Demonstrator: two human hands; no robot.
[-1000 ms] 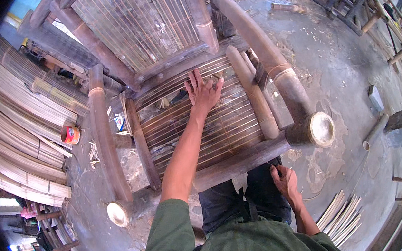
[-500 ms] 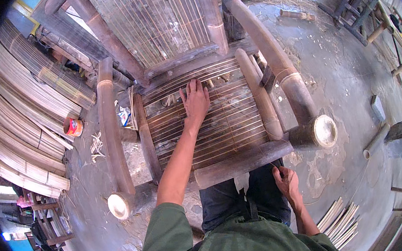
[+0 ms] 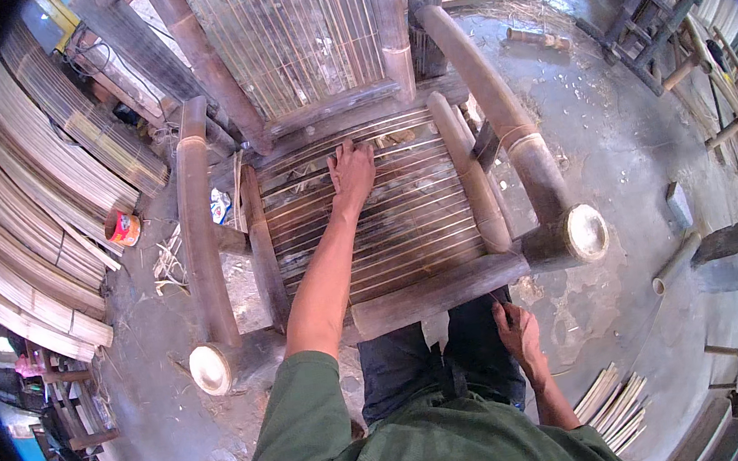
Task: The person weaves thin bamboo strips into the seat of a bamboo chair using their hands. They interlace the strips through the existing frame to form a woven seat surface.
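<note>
A bamboo armchair [image 3: 434, 296] stands in front of me, its seat made of thin bamboo slats [image 3: 420, 198] with narrow gaps between them. My left hand [image 3: 352, 174] reaches over the seat, its bent fingers hooked on a slat toward the back, where a wider gap shows. Below the front rail, by my right thigh, my right hand [image 3: 519, 330] is closed. A thin dark end shows at its fingertips, too small to name. Behind the seat rises the slatted backrest [image 3: 295, 40].
Bundled bamboo strips [image 3: 26, 221] lean at the left beside a red-orange can [image 3: 122, 228]. Cut sticks [image 3: 612, 407] lie on the floor at lower right. A bamboo tube [image 3: 677, 264] and a grey block [image 3: 678, 205] lie farther right. A dark wooden frame [image 3: 652, 16] stands at far right.
My left fingers, spread apart before, are now bent and closer together at the slat. My right hand stays low by the front rail. The whole view has shifted slightly.
</note>
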